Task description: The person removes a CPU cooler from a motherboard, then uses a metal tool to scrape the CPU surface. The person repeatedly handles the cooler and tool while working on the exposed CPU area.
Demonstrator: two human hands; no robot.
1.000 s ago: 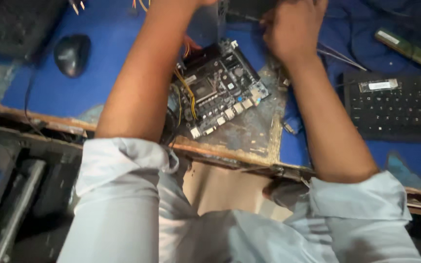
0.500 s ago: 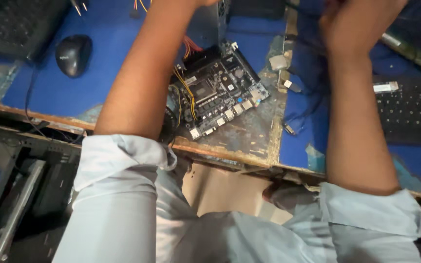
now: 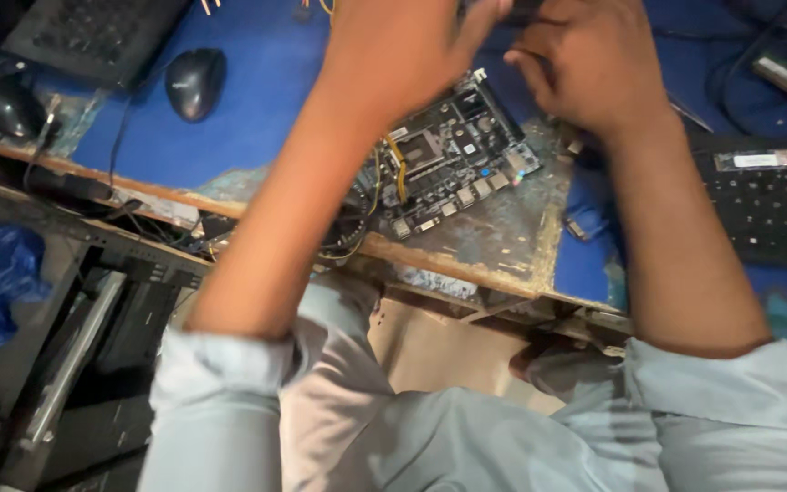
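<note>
Blue-topped workbench (image 3: 257, 118): at its worn near edge lies a dark circuit board (image 3: 448, 169), tilted, with yellow wires (image 3: 393, 173) trailing off its left side. Both hands meet above the board's far corner. Since half a second ago the right hand (image 3: 585, 64) has shifted left from over the black keyboard (image 3: 767, 205) to join the left hand (image 3: 403, 50). Left fingers are extended and close together; right fingers are curled, possibly pinching a small dark part, though this cannot be confirmed. A black mouse (image 3: 195, 82) sits toward the far left.
</note>
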